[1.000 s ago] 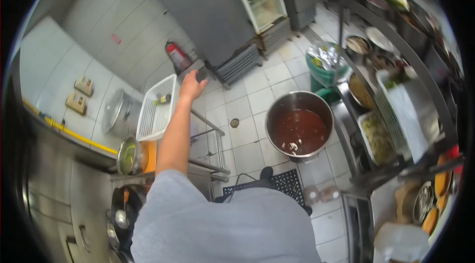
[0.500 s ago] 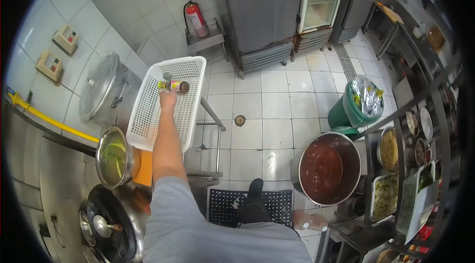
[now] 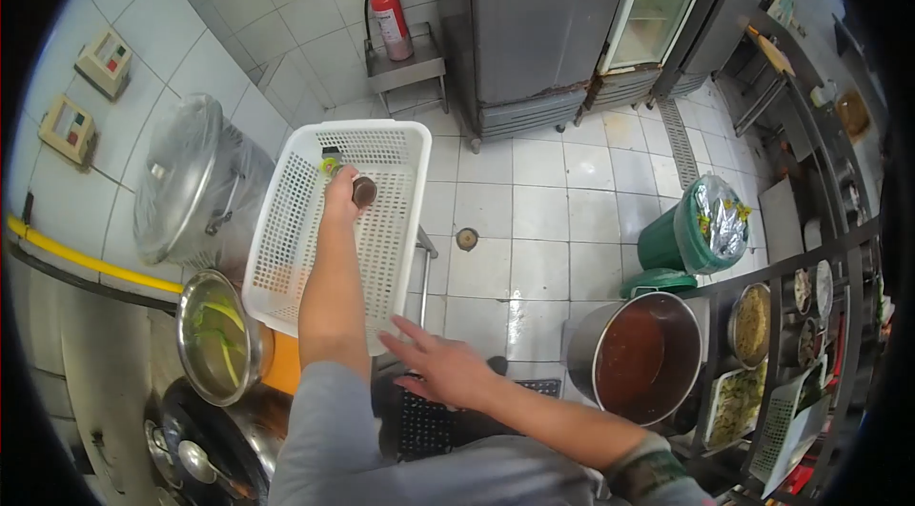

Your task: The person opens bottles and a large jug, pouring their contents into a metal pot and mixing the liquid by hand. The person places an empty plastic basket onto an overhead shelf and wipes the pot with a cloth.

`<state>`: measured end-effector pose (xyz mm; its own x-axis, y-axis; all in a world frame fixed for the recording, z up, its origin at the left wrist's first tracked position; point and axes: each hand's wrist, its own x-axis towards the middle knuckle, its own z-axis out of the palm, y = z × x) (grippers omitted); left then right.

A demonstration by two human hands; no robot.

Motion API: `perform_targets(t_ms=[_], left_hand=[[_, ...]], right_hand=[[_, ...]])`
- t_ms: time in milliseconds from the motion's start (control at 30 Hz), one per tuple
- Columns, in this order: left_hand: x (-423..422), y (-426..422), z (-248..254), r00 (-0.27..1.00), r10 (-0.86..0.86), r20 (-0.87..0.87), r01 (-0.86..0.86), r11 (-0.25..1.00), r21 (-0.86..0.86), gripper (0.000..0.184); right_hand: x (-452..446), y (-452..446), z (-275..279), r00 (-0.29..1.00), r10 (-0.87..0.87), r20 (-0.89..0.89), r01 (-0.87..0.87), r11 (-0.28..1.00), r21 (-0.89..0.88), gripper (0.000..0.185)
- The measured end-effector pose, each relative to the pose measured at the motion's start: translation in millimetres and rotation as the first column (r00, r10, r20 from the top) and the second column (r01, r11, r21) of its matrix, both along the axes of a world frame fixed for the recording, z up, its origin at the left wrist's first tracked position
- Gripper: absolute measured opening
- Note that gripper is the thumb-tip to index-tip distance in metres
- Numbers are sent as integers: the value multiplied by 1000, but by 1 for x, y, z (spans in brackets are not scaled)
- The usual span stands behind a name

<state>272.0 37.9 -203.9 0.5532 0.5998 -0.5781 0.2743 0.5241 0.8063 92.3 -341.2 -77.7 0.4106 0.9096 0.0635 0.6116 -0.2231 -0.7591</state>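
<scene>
A white perforated plastic basket (image 3: 410, 182) stands at left centre. My left hand (image 3: 343, 196) reaches into it, fingers wrapped round a small bottle or jar (image 3: 364, 190) whose round brown end faces right. A bit of yellow-green shows beyond the fingers; the rest is hidden by the hand. Beside it in the basket is a small dark item (image 3: 331, 152), too small to name. My right hand (image 3: 438, 368) is off the basket's near right corner, fingers spread, holding nothing.
A bowl of green vegetables in liquid (image 3: 214, 339) and a wok (image 3: 205, 425) are at lower left. A large pot of red-brown liquid (image 3: 634, 354) and a green bin (image 3: 672, 239) stand right, beside racks of food (image 3: 748, 320). A fire extinguisher (image 3: 391, 25) is at the back.
My left hand went from above the basket's edge to inside it and took hold of the bottle. My right hand has come into view. The view has shifted and turned.
</scene>
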Motion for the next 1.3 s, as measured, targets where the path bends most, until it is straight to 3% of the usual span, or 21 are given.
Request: perform_targets(t_ms=[33, 100, 233, 267, 333, 433, 600, 700, 733, 833, 867, 900, 967, 1067, 1100, 1133, 1167, 1200, 1233, 1267, 1300], left_hand=[[-10, -3, 17, 999, -33, -11, 33, 999, -35, 33], [-31, -12, 55, 995, -62, 78, 69, 994, -89, 33], [-53, -20, 117, 956, -39, 291, 104, 972, -212, 31], [-55, -20, 133, 908, -130, 399, 225, 953, -203, 32], [-55, -37, 176, 835, -203, 511, 301, 947, -115, 37], [-31, -50, 221, 786, -259, 562, 349, 935, -58, 50], [35, -82, 260, 719, -283, 635, 361, 933, 7, 55], [92, -79, 240, 733, -315, 602, 394, 919, 1, 47], [109, -77, 223, 722, -298, 624, 390, 921, -11, 58], [151, -104, 190, 798, -200, 569, 295, 952, -78, 59], [162, -97, 170, 753, -253, 608, 417, 898, -143, 58], [171, -108, 157, 825, -195, 530, 307, 943, -130, 62], [183, -116, 126, 822, -221, 524, 356, 919, -171, 63], [209, -162, 102, 905, -60, 421, 150, 971, -184, 57], [226, -164, 92, 789, -293, 540, 471, 852, -227, 57], [245, -179, 83, 926, -118, 359, 216, 945, -246, 54], [269, -197, 85, 945, -155, 287, 221, 952, -214, 51], [297, -205, 76, 878, -269, 397, 387, 886, -256, 51], [326, -211, 70, 983, -148, 112, 167, 968, -184, 50], [364, -211, 57, 965, -203, 167, 251, 902, -351, 47], [397, -233, 64, 922, -333, 199, 383, 860, -337, 46]], right_hand=[[-4, 21, -6, 1000, -1, 9, 1, 998, -58, 62], [-5, 52, -30, 1000, -1, 31, 7, 985, -174, 54], [13, 52, -63, 990, -37, 135, 42, 998, -35, 36], [27, 42, -63, 984, -49, 169, 47, 999, 18, 33], [60, 11, -63, 966, -69, 248, 44, 993, 106, 29], [121, -51, -52, 939, -137, 316, 71, 975, 210, 23], [208, -171, -50, 847, -464, 261, 404, 879, 253, 26], [269, -237, -64, 727, -612, 310, 558, 790, 252, 22], [292, -260, -65, 668, -664, 335, 626, 745, 230, 20], [349, -325, -74, 546, -750, 374, 736, 642, 213, 21], [368, -344, -76, 498, -784, 371, 779, 592, 206, 21], [386, -360, -77, 446, -814, 373, 819, 539, 197, 20], [415, -395, -77, 384, -856, 346, 878, 455, 149, 22], [459, -440, -76, 277, -867, 415, 924, 358, 131, 24], [476, -454, -73, 258, -881, 397, 933, 334, 136, 25], [492, -467, -64, 222, -892, 393, 948, 293, 129, 24], [505, -474, -54, 195, -906, 375, 960, 254, 117, 24], [521, -481, -46, 169, -921, 352, 970, 218, 105, 24], [541, -493, -42, 139, -922, 360, 972, 197, 128, 23], [555, -507, -37, 109, -922, 370, 972, 177, 155, 23], [565, -518, -32, 79, -922, 378, 972, 156, 177, 23]])
